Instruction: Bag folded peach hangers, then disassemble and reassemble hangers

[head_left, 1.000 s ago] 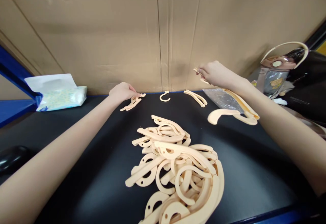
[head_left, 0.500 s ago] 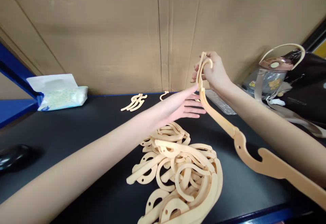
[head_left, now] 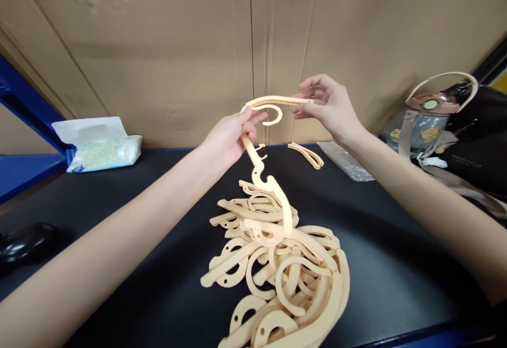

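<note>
My left hand [head_left: 229, 137] grips a long cream rubber strip [head_left: 269, 179] near its upper end, so the strip hangs down toward the pile. My right hand [head_left: 327, 106] pinches the far end of the strip's thin curved top part [head_left: 273, 101], held level between the two hands above the black table [head_left: 119, 221]. A pile of cream rubber cut-outs [head_left: 277, 263], rings and curved pieces, lies on the table below the hands.
A few thin cream offcuts [head_left: 307, 153] lie near the back edge beside a clear plastic bag [head_left: 346, 160]. A tissue pack [head_left: 99, 147] sits at back left, a black object [head_left: 24, 242] at the left edge. A bottle with a strap [head_left: 430, 115] and a black bag [head_left: 479, 142] stand right. Cardboard [head_left: 178, 47] walls the back.
My left hand left the small offcuts at the back, came across and took hold of the strip. My right hand lifted the strip off the table and now holds its thin top part.
</note>
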A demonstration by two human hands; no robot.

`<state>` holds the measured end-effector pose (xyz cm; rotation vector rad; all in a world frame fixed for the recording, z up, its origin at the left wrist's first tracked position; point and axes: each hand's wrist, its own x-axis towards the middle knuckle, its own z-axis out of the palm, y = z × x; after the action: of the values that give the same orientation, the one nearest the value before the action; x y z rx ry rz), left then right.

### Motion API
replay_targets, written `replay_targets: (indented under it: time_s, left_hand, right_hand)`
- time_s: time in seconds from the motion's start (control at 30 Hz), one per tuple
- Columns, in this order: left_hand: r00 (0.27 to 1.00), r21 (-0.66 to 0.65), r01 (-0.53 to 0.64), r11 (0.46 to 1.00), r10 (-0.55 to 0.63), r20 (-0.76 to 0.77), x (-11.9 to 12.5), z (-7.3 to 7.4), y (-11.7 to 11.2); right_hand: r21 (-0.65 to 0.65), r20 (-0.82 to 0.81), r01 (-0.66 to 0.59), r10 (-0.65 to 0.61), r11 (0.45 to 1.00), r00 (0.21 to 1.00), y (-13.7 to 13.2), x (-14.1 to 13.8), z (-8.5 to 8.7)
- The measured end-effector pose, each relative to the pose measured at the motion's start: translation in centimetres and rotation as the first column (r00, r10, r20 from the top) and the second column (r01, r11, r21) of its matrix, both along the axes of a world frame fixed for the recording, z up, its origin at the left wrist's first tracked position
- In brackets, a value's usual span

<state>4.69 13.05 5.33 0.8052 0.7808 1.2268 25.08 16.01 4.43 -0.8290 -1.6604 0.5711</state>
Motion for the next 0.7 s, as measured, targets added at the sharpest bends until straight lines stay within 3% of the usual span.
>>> replay_targets:
  time_s: [0.13,0.2,0.3,0.43,0.57,0.7]
  left_hand:
    - [0.998,0.062,0.058,0.996,-0.058,-0.008,-1.3,0.6,0.6]
    - [0.994,0.082,0.088,0.993,-0.082,-0.065,-1.5,0.8,0.7]
    - [0.982,0.088,0.102,0.991,-0.086,-0.169,-1.6,1.0,0.8]
    - [0.959,0.097,0.099,0.99,-0.069,-0.276,-1.6,1.2,0.9]
    - [0.951,0.085,0.117,0.99,-0.087,-0.296,-1.7,1.1,1.0]
    - [0.947,0.098,0.17,0.98,-0.135,-0.291,-1.7,1.9,0.6]
  right_hand:
    - [0.047,0.36,-0.054,0.034,0.997,0.932,-1.7,-0.9,0.4]
    - [0.05,0.427,-0.033,0.008,0.998,0.904,-2.2,-1.3,0.5]
    - [-0.044,0.365,-0.042,0.055,0.998,0.929,-2.8,-1.7,0.6]
    - [-0.213,0.252,-0.172,0.224,0.962,0.941,-3.4,-1.7,1.3]
    - [-0.226,0.188,-0.21,0.254,0.951,0.949,-4.0,-1.4,2.3]
    - [-0.18,0.167,-0.152,0.183,0.972,0.969,-4.6,-1.4,3.2]
